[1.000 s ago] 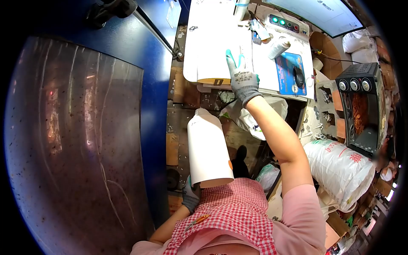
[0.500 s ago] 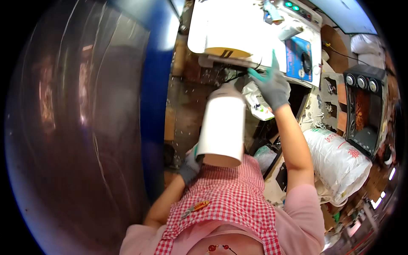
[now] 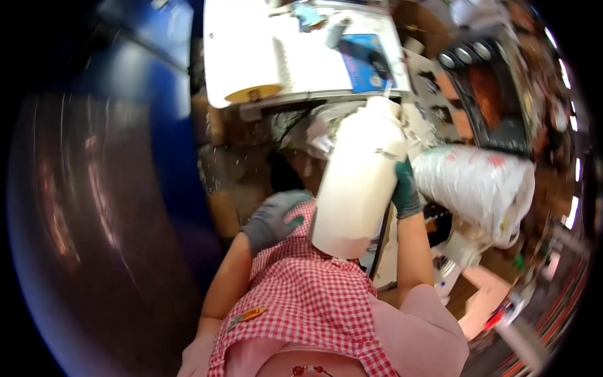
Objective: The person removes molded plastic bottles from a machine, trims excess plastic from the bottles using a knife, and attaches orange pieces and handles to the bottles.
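A large white cylinder with a narrower neck at its top [image 3: 361, 182] stands tilted in front of the checked apron. My right hand [image 3: 406, 188], in a grey and green glove, grips its right side, with part of the fingers behind it. My left hand [image 3: 276, 217], gloved the same way, is off the cylinder's lower left side, its fingers apart and bent toward it, holding nothing.
Ahead is a white worktable [image 3: 308, 94] with a blue mat [image 3: 364, 72] and a spray can [image 3: 337, 31]. A wrapped white roll [image 3: 471, 182] and a black oven [image 3: 490, 94] are at right. A blue machine [image 3: 173, 144] stands at left.
My right hand has come down from the table and taken hold of the cylinder. My left hand has let go of its lower edge. The cylinder has moved right and tilted; the view has turned.
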A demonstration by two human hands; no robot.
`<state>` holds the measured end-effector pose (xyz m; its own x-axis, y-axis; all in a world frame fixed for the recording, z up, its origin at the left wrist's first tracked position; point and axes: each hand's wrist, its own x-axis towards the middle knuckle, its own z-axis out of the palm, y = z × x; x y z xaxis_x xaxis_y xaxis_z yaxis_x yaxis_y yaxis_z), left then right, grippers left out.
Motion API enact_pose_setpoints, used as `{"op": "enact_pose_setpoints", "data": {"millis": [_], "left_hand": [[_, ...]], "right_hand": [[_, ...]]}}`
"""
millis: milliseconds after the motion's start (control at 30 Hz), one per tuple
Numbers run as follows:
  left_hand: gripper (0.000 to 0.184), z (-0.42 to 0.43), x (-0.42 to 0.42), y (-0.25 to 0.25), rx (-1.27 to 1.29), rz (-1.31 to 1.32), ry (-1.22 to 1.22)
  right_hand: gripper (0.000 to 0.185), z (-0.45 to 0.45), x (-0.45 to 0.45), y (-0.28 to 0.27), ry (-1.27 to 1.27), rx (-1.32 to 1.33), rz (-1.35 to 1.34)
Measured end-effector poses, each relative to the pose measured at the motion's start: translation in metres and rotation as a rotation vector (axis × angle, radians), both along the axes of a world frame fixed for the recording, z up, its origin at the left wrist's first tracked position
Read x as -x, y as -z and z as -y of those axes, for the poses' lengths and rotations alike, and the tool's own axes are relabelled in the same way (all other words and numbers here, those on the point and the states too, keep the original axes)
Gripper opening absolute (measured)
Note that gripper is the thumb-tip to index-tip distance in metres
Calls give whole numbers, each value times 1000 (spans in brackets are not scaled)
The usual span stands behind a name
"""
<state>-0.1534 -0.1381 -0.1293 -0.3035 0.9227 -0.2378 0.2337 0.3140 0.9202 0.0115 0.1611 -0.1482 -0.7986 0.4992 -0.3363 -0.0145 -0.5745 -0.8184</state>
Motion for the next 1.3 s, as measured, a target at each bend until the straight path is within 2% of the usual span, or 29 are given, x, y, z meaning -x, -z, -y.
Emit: {"op": "enact_pose_setpoints", "data": {"millis": [33, 67, 100, 133, 167, 200, 233, 267, 333, 367, 433, 467, 567, 600, 667, 700, 800, 833, 933, 967, 1000, 1033, 1067, 1100, 1133, 1167, 1200, 1233, 1300], "left_hand": [[54, -14, 13, -10, -206, -6, -203], [65, -34, 40, -17, -300, 246, -265], [75, -47, 51, -19, -415, 306, -359], [83, -55, 73, -27, -411, 340, -336], [87, -74, 81, -48, -489, 554, -310], [96, -84, 104, -66, -286, 479, -182], [99, -98, 102, -68, -270, 468, -95], [103, -104, 101, -70, -245, 463, -23], [108, -113, 91, -69, -99, 304, -12], [100, -120, 79, -70, -88, 323, 0], [89, -139, 52, -57, -156, 288, 29], [87, -152, 39, -55, -238, 195, 26], [84, -195, 7, -56, -217, -77, 18], [80, -210, -5, -60, -254, -258, 28], [76, -231, -16, -61, -291, -418, 35], [74, -241, -26, -60, -279, -425, -5], [86, -262, -46, -48, -301, -509, -41], [86, -267, -52, -45, -291, -533, -62], [86, -282, -69, -36, -265, -619, -119], [86, -285, -68, -35, -272, -641, -135], [86, -288, -70, -34, -279, -655, -159], [86, -294, -74, -35, -260, -648, -168], [86, -304, -76, -37, -258, -633, -167], [86, -314, -78, -34, -290, -647, -173], [85, -325, -76, -27, -360, -614, -152], [85, -342, -76, -23, -399, -556, -140], [86, -352, -77, -20, -412, -510, -131], [85, -367, -81, -20, -443, -460, -95], [81, -397, -90, -8, -431, -333, -83]], "right_hand": [[76, 0, 1, -8, 15, -82, 37], [90, 17, 25, -67, -15, -197, -10], [107, 14, 23, -55, -73, -431, -11], [120, 20, 28, -62, -160, -615, 9], [126, 36, 40, -86, -204, -678, -2], [131, 44, 44, -85, -302, -764, -3], [132, 52, 41, -74, -239, -1164, -7], [134, 54, 37, -61, -184, -1144, -91], [127, 63, 21, -50, -110, -1081, -106], [127, 58, 9, -49, -89, -1076, -102], [104, 38, -31, -47, -185, -938, 51], [76, 21, -52, -41, -35, -822, 87], [32, -52, -113, -49, 515, -125, 292], [26, -79, -131, -20, 632, -247, 342], [34, -135, -144, 78, 572, -77, 433], [48, -154, -141, 115, 575, -161, 500], [89, -222, -119, 240, 397, -864, 1027], [103, -239, -102, 252, 317, -683, 1160], [102, -252, -71, 271, -75, -803, 1391], [98, -240, -59, 285, -27, -905, 1325], [93, -226, -54, 305, 59, -840, 1091], [88, -213, -53, 278, -40, -934, 1126], [95, -208, -57, 244, -198, -853, 1122], [87, -197, -70, 261, 16, -722, 861], [74, -193, -75, 189, 84, -1149, 793], [59, -197, -91, 115, 207, -1215, 663], [52, -207, -111, 42, 344, -1277, 394], [48, -217, -137, -24, 425, -1358, 308], [41, -248, -210, -133, 640, -1584, 533]]}}
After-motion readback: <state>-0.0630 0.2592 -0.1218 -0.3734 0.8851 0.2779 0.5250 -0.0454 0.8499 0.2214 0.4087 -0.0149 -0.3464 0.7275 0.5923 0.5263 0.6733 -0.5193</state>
